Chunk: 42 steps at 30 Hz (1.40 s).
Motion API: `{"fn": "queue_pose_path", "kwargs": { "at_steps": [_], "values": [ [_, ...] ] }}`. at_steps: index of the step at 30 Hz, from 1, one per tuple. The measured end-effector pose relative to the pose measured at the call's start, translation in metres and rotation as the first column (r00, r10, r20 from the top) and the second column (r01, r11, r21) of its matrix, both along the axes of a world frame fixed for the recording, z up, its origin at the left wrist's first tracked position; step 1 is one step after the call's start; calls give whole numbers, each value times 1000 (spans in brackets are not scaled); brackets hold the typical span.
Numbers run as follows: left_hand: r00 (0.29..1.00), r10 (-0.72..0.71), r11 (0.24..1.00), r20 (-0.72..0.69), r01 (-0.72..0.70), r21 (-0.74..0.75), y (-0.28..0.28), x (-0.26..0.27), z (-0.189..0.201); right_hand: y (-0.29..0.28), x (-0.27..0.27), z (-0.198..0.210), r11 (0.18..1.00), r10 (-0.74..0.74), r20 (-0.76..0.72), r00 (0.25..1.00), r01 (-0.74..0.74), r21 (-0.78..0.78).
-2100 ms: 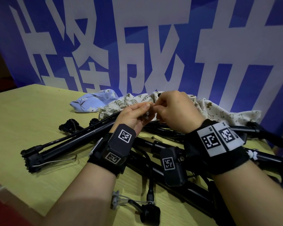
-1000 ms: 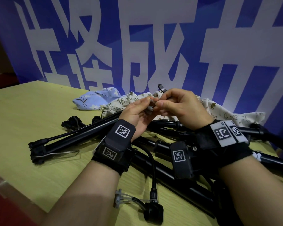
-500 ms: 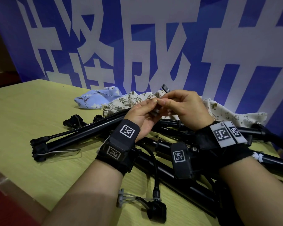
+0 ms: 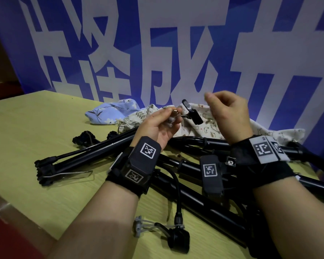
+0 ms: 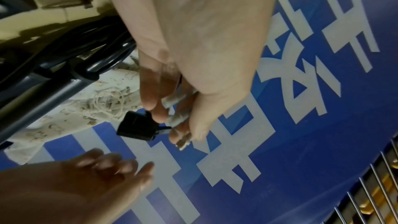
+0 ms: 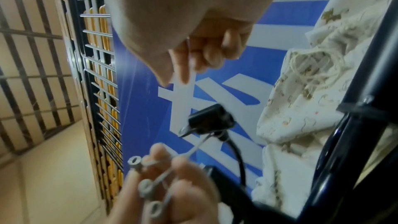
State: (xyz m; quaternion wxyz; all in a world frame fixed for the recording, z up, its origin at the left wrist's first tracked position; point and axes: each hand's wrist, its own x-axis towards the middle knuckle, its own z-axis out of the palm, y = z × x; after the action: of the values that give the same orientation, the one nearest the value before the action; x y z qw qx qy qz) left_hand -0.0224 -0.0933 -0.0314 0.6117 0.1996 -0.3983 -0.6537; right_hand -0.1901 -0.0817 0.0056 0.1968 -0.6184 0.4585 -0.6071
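Black clip [image 4: 194, 114] with thin grey leads is, in the head view, raised just in front of the printed cloth [image 4: 269, 133]. The left grip [image 4: 163, 126] pinches it by the leads, and the right grip [image 4: 230, 116] hangs over the same cloth, loosely curled and holding nothing. From the left wrist, the clip [image 5: 137, 128] sticks out past the fingertips, beside the cloth. From the right wrist, grey ring lugs [image 6: 146, 185] lie between the left fingers, well apart from the cloth.

Yellow-green table [image 4: 36, 131], cluttered with gear.
Black folded stands [image 4: 94, 151] lie below the left hand [image 4: 157, 128] and right hand [image 4: 230, 116]; patterned cloth bags [image 4: 110, 113] beyond them; a cabled black clamp [image 4: 178, 238] nearer.
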Motion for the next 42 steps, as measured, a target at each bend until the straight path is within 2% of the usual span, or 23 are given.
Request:
{"fn": "queue_pose_path", "kwargs": {
  "at_steps": [2,4,6,8,11,16,18,20,22,24,26,27,29,31,32,34,38,40,42],
  "values": [
    [998,35,999,51,-35,2,0,4,1,-9,-5,-4,992,-36,-135,990,52,113],
    [990,77,997,116,-79,11,0,5,2,-14,-3,-13,947,111,-244,963,-27,320],
    [973,140,990,186,-144,5,-2,5,3,-13,5,-17,902,235,-181,955,-145,407],
    [946,192,981,262,-191,-32,-3,6,4,-12,8,-18,892,274,-116,955,-207,402],
    [916,219,976,336,-207,-71,-2,8,4,-10,9,-17,915,244,-107,964,-192,354],
    [884,234,972,404,-214,-96,3,8,8,-12,9,-21,941,173,-235,956,-90,327],
    [837,263,965,481,-232,-123,5,8,8,-14,6,-21,945,127,-296,947,-25,325],
    [748,338,940,571,-297,-168,5,8,6,-17,1,-21,948,51,-296,954,46,314],
    [628,476,875,616,-408,-260,4,9,4,-19,-2,-21,946,-3,-318,948,106,306],
    [453,642,757,619,-503,-418,-1,16,-1,-22,-3,-23,941,-24,-326,945,132,313],
    [232,697,685,678,-494,-535,-6,24,-5,-25,-4,-25,934,-27,-294,955,129,334],
    [135,666,697,734,-464,-547,-7,27,-6,-27,-4,-26,931,-23,-278,960,123,345],
    [2,510,795,860,-384,-470,-6,29,-4,-29,-6,-27,927,5,-239,971,85,366],
    [-157,401,850,902,-303,-431,-4,27,-5,-28,-9,-29,909,58,-200,978,31,415],
    [-199,397,849,896,-290,-441,-5,26,-7,-27,-10,-28,897,78,-182,980,10,441],
    [-217,424,825,879,-308,-474,-6,27,-9,-22,-12,-23,880,85,-120,989,-18,475],
    [-183,464,811,867,-306,-499,-7,27,-11,-33,-29,-5,866,-105,-26,994,105,489],
    [-156,483,817,862,-273,-507,-6,24,-11,-43,-38,1,827,-150,-62,987,159,538],
    [-125,504,823,855,-231,-519,-6,22,-12,-51,-42,4,767,-108,-136,985,170,619]
  ]
}}
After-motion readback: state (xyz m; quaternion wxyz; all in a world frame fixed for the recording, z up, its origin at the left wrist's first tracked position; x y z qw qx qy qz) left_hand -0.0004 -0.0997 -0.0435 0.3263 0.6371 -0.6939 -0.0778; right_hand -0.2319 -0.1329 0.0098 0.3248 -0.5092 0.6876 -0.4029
